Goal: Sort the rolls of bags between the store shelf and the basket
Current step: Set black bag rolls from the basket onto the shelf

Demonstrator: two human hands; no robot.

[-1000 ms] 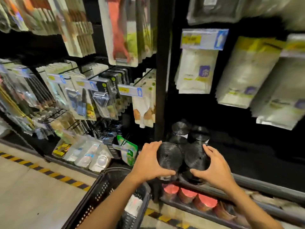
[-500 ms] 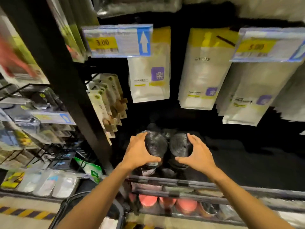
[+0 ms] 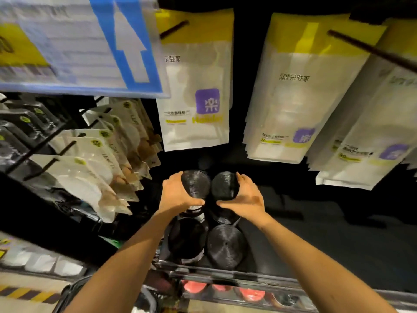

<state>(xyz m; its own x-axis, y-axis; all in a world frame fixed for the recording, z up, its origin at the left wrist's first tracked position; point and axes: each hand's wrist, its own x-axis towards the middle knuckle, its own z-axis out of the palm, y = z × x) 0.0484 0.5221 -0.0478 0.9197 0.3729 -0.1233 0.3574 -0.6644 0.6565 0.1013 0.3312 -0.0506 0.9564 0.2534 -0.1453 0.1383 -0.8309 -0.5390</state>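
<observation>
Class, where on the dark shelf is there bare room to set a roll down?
Free: the dark shelf board right of the black ribbed rolls of bags, under the white hanging pouches. Crowded: the roll cluster at left.

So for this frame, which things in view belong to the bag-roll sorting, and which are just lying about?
Job in hand: left hand gripping a black roll; right hand gripping a second black roll; front rolls standing on the shelf.

Lying about: white pouches; price tag; carded packs; red-topped items below.
</observation>
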